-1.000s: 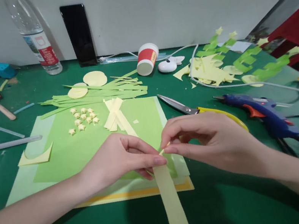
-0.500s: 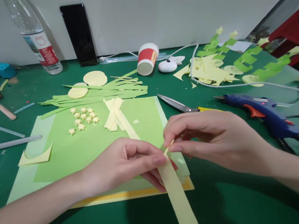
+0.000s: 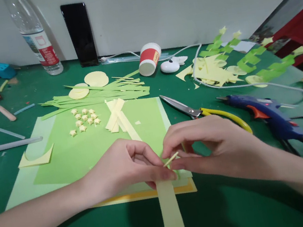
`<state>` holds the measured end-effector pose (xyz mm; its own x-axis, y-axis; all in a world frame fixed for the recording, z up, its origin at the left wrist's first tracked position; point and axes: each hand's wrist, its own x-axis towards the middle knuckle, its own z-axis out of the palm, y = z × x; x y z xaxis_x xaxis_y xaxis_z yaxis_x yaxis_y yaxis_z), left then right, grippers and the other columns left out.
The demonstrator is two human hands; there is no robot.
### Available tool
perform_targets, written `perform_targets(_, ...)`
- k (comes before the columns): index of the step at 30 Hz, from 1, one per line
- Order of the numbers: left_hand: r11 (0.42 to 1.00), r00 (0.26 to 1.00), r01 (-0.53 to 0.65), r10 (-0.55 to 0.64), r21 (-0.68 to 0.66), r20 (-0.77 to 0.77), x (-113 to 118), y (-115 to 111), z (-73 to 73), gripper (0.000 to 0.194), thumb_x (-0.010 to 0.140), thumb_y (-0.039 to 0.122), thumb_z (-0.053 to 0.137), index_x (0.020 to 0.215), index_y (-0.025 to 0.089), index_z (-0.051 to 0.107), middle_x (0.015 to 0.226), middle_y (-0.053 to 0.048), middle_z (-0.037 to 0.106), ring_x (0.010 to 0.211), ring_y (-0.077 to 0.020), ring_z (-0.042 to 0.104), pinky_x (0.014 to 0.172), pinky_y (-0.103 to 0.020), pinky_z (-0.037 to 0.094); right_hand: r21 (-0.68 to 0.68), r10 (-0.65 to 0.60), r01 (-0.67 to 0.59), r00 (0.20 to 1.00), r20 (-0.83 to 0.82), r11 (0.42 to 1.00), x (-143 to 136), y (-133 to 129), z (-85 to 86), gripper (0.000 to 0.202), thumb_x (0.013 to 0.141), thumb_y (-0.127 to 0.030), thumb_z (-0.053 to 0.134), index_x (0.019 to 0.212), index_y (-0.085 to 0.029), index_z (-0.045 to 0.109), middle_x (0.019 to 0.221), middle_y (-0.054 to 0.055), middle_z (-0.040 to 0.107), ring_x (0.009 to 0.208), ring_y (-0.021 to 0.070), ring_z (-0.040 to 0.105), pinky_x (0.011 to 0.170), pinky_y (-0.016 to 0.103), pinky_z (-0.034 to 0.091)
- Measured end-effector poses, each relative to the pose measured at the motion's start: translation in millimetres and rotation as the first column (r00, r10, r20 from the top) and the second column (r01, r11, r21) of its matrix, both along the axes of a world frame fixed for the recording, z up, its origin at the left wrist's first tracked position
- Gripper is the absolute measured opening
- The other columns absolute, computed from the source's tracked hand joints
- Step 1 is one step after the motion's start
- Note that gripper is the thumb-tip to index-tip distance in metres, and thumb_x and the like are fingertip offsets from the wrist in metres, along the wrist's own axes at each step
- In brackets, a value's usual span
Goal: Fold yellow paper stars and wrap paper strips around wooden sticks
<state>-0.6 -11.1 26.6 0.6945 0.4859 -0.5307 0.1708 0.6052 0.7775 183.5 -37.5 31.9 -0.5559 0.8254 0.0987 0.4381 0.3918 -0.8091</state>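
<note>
A pale yellow paper strip (image 3: 172, 215) hangs down from between the fingers of my left hand (image 3: 137, 165), which pinches it near its upper end. A narrow folded end of the strip sticks up to the right. My right hand (image 3: 203, 141) has thumb and forefinger at that folded end, closed around it. Beneath the hands lie stacked green paper sheets (image 3: 68, 155). On them are several small folded paper stars (image 3: 84, 118) and a crossed pile of pale yellow strips (image 3: 116, 116).
Scissors (image 3: 179, 106) and a blue glue gun (image 3: 265, 109) lie to the right. Behind are green strips (image 3: 95, 96), a tipped paper cup (image 3: 149, 59), a phone (image 3: 79, 36), a bottle (image 3: 40, 47) and yellow scraps (image 3: 214, 71) near a white cable.
The strip's hanging part has swung left and its lower end now shows. The folded end has turned and moved slightly lower. My right hand has shifted down a little, uncovering the scissors' yellow handles.
</note>
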Motion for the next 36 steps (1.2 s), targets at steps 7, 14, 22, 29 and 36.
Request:
perform_targets(7,0.999,0.999,0.033,-0.033,0.033,0.007,0.0,1.6,0.1,0.005,0.064,0.011,0.069,0.063,0.016,0.068,0.059,0.005,0.068,0.056,-0.0056,0.063,0.056,-0.011,0.051,0.078,0.008,-0.003,0.998,-0.063,0.997,1.3,-4.6,1.8,0.010,0.080,-0.012,0.052,0.075,-0.014,0.061,0.069,0.002,0.062,0.056,0.0061,0.052,0.047,0.015,0.042)
perform_targets(14,0.985,0.977,0.174,-0.173,0.003,0.125,-2.7,3.6,3.2,0.012,0.079,0.019,0.058,0.074,0.013,0.067,0.069,-0.001,0.070,0.063,-0.0102,0.066,0.065,-0.019,0.053,0.039,0.061,-0.056,0.988,-0.145,0.998,6.2,0.6,-0.8,0.007,0.081,-0.015,0.054,0.077,-0.016,0.060,0.072,0.001,0.063,0.065,0.0084,0.056,0.054,0.018,0.045)
perform_targets(22,1.000,1.000,0.017,-0.018,-0.019,-0.013,1.6,1.5,4.3,0.012,0.058,0.006,0.073,0.058,0.014,0.063,0.054,0.006,0.065,0.051,-0.0048,0.060,0.051,-0.011,0.048,-0.052,-0.017,0.013,0.997,-0.075,0.999,2.4,-0.7,3.2,0.006,0.077,-0.019,0.059,0.072,-0.017,0.062,0.067,0.001,0.062,0.056,0.0074,0.053,0.046,0.016,0.043)
perform_targets(29,0.994,0.993,0.113,-0.113,-0.009,-0.015,0.2,3.4,2.4,0.007,0.068,0.020,0.069,0.069,0.013,0.067,0.062,0.001,0.069,0.059,-0.0094,0.064,0.061,-0.018,0.051,-0.017,-0.026,0.025,0.998,-0.050,1.000,3.6,1.3,2.6,0.012,0.080,-0.020,0.054,0.073,-0.015,0.061,0.070,0.002,0.062,0.059,0.0075,0.054,0.049,0.016,0.044)
perform_targets(36,0.991,0.989,0.130,-0.127,-0.039,0.069,0.0,2.4,1.9,0.008,0.072,0.021,0.065,0.071,0.013,0.068,0.063,0.001,0.068,0.056,-0.0088,0.063,0.059,-0.018,0.052,0.018,0.062,-0.060,0.994,-0.092,0.998,9.4,7.0,0.4,0.006,0.080,-0.020,0.056,0.077,-0.017,0.060,0.075,0.001,0.062,0.066,0.0096,0.055,0.057,0.021,0.045)
